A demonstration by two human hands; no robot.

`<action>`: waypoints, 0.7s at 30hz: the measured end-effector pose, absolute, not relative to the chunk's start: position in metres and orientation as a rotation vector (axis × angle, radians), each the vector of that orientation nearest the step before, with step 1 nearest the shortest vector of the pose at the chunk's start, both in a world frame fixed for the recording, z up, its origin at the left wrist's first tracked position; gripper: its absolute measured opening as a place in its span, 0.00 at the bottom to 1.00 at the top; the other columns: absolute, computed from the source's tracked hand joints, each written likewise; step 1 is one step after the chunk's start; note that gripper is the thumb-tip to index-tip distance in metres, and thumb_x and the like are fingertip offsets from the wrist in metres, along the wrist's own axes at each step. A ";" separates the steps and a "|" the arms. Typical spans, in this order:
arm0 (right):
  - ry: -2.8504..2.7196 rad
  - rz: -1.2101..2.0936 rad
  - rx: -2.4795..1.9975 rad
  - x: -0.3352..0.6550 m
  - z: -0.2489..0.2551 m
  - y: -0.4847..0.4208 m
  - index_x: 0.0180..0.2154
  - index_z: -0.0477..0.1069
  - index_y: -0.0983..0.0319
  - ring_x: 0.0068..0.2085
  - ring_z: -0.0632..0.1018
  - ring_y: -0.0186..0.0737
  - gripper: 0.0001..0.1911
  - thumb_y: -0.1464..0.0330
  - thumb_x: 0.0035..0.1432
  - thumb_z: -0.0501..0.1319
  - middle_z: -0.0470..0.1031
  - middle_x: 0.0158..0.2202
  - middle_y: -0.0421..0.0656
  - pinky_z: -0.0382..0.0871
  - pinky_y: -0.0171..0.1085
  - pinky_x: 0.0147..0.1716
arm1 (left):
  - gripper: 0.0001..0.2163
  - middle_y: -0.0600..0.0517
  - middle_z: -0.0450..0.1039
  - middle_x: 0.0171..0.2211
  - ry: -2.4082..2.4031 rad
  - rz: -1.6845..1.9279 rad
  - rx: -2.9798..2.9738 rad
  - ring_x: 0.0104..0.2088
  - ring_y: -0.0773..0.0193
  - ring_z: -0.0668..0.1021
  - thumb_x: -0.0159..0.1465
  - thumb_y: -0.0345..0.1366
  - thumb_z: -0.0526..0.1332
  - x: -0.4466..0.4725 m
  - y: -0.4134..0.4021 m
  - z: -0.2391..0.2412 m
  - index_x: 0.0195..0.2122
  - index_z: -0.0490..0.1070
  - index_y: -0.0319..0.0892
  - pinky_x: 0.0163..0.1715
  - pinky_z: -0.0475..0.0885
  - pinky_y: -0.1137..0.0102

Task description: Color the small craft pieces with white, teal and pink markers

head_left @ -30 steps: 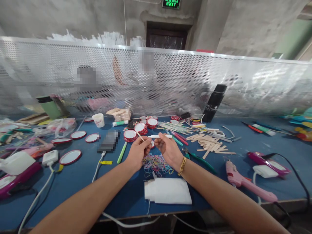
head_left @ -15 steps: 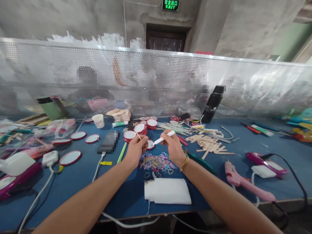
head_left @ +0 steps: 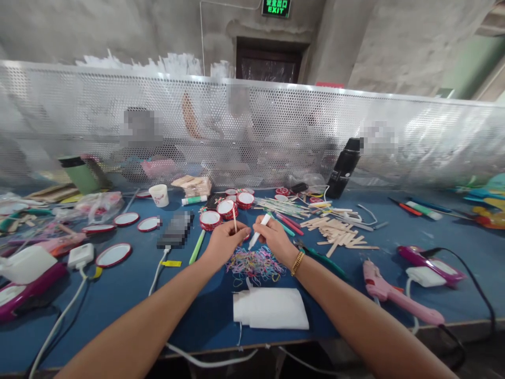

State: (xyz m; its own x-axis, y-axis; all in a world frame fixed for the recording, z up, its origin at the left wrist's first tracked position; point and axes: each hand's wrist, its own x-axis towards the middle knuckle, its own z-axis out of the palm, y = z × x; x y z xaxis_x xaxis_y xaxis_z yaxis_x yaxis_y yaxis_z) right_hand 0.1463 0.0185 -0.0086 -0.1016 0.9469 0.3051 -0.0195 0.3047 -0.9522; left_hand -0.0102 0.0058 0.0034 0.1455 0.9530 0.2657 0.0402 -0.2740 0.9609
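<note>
My left hand (head_left: 224, 241) pinches a thin wooden stick (head_left: 234, 217), which points up between thumb and fingers. Across from it, my right hand (head_left: 279, 238) grips a white pen-like marker (head_left: 260, 229), its narrow tip slanting down to the left. Both hands hover close together over a heap of small coloured rubber bands (head_left: 258, 265). Behind the left hand stand stacks of round white pieces with red rims (head_left: 210, 219). Another such piece on the table between the hands is mostly hidden by the fingers.
A white pouch (head_left: 272, 309) lies at the table's front. Loose flat wooden sticks (head_left: 335, 232), green-handled pliers (head_left: 325, 260) and a pink glue gun (head_left: 398, 296) are to the right. Leftward are a phone (head_left: 175, 230) on a cable and a paper cup (head_left: 159, 196). A perforated metal screen (head_left: 276, 131) closes the back.
The stick has swung from leaning left to nearly upright. The marker has turned steeper, its tip lower, as my hands moved slightly down toward the rubber bands.
</note>
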 end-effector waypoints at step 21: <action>-1.028 1.358 -0.659 0.151 0.003 0.020 0.16 0.57 0.58 0.19 0.60 0.31 0.18 0.61 0.49 0.63 0.56 0.13 0.34 0.62 0.33 0.22 | 0.14 0.60 0.56 0.19 0.541 0.955 0.837 0.19 0.75 0.59 0.56 0.37 0.69 -0.015 0.008 0.008 0.26 0.62 0.40 0.18 0.53 0.80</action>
